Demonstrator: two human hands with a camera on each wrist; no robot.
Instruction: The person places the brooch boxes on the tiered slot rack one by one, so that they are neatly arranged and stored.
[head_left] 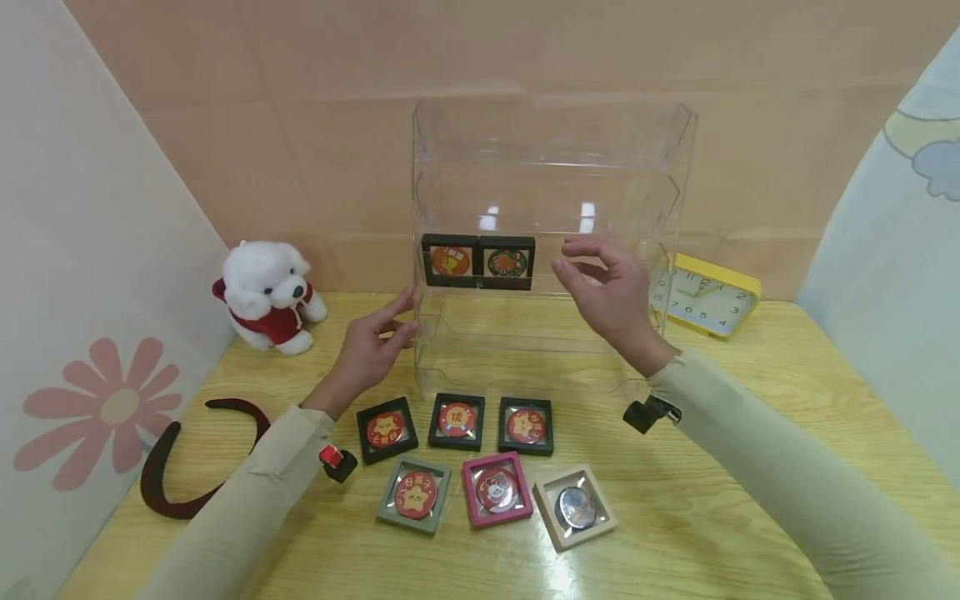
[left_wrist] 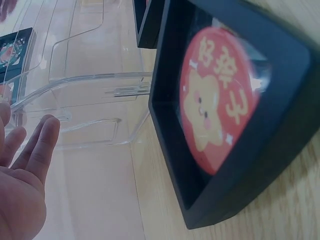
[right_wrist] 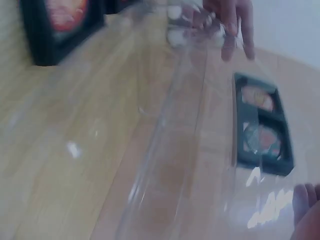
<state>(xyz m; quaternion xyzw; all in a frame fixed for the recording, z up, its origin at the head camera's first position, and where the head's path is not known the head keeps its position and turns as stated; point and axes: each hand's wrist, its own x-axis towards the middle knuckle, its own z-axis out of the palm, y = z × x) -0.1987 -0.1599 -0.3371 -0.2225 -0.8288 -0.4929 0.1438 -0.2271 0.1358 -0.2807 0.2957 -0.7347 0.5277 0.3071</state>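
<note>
A clear acrylic tiered rack stands on the table. Two black square frames, one with an orange badge and one with a green-and-red badge, sit side by side at the left of one tier. My left hand touches the rack's left side with extended fingers. In front of the rack, right of those frames, my right hand hovers with thumb and forefinger bent and apart, holding nothing. Close in the left wrist view is a black frame with a red star badge.
Before the rack lie more badge frames: several black, a green, a pink and a beige. A white plush dog and a dark headband are left; a yellow clock is right.
</note>
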